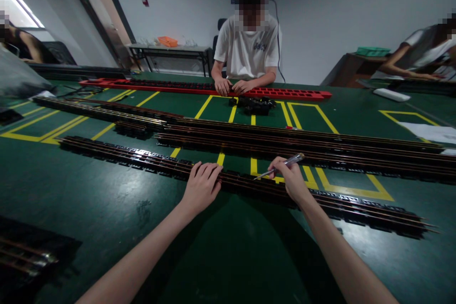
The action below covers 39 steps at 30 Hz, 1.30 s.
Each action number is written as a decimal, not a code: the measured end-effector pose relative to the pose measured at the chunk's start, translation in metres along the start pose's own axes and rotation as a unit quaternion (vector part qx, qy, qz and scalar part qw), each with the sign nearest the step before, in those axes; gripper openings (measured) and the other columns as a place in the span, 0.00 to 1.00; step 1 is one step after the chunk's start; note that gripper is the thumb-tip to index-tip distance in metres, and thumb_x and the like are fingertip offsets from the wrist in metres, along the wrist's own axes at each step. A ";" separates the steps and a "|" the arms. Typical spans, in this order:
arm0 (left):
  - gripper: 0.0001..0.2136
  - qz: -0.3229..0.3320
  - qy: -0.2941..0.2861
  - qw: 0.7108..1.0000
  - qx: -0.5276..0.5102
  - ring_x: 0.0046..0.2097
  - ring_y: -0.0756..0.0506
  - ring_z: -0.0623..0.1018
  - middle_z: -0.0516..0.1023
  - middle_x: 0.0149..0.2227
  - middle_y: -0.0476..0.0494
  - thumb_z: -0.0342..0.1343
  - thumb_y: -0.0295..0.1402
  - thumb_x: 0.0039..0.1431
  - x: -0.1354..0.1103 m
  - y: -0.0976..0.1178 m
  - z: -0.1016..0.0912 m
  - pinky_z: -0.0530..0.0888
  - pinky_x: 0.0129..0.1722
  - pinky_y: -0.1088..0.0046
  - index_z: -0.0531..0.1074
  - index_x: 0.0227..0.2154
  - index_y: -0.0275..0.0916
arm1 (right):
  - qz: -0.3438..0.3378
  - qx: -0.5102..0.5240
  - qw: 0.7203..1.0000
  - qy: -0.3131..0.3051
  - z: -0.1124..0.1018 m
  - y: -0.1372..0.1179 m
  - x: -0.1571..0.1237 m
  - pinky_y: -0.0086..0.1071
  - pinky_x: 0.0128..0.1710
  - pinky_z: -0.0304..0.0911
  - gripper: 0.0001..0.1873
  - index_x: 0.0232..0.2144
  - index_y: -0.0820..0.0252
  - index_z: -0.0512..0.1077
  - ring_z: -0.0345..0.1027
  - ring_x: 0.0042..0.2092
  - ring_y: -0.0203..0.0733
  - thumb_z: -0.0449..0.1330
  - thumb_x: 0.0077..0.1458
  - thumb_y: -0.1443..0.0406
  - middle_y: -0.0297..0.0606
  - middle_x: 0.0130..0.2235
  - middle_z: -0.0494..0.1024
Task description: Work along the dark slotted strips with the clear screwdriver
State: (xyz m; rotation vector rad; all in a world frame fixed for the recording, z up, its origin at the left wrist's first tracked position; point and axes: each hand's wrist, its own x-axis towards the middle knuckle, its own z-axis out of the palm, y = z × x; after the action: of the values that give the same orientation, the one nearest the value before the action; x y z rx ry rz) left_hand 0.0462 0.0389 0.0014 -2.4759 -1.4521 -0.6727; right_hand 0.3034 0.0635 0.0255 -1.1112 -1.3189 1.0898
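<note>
A long black strip with copper-coloured rods [245, 184] lies across the green table in front of me, angled down to the right. My left hand [203, 183] grips it near the middle, with fingers bent over the strip and the thumb on the near side. In my right hand [290, 178] is a screwdriver [295, 158] with a clear handle, held between thumb and fingers. Its thin shaft slopes down to the left, and the tip is at the strip; whether it touches is too small to tell.
Beyond lie more rodded black strips [302, 145] in a bundle. Another strip end [28, 251] is at the near left. Across the green table [149, 223], a co-worker [249, 47] has both hands at a red tray [292, 93], beside black parts [254, 105]. Yellow tape marks the tabletop.
</note>
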 end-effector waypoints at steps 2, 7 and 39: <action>0.15 0.000 0.001 1.000 -0.002 0.50 0.41 0.72 0.75 0.48 0.41 0.47 0.28 0.58 0.000 0.000 0.000 0.60 0.56 0.55 0.68 0.48 0.39 | 0.001 0.002 1.000 0.005 0.000 0.000 0.000 0.32 0.26 0.62 0.11 0.18 0.58 0.69 0.63 0.21 0.37 0.57 0.48 0.60 0.32 0.18 0.69; 0.15 0.000 -0.003 1.000 0.002 0.51 0.41 0.71 0.75 0.48 0.41 0.46 0.29 0.59 0.000 0.000 0.001 0.59 0.57 0.55 0.68 0.48 0.39 | 0.004 0.011 1.000 0.012 0.000 -0.001 -0.001 0.32 0.26 0.62 0.11 0.17 0.58 0.68 0.62 0.21 0.37 0.56 0.48 0.62 0.33 0.18 0.68; 0.22 0.020 -0.020 0.999 -0.037 0.54 0.43 0.70 0.73 0.51 0.41 0.42 0.21 0.55 -0.002 -0.011 0.001 0.62 0.57 0.57 0.66 0.52 0.36 | 0.036 -0.010 0.994 -0.104 0.010 -0.010 -0.003 0.33 0.32 0.64 0.15 0.26 0.59 0.73 0.69 0.30 0.38 0.60 0.50 0.53 0.36 0.26 0.77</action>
State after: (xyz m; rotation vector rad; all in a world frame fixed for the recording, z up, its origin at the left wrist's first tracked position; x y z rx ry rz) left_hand 0.0364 0.0434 -0.0009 -2.5810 -1.4124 -0.6860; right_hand 0.2930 0.0591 0.0349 -1.0895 -1.4629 1.2767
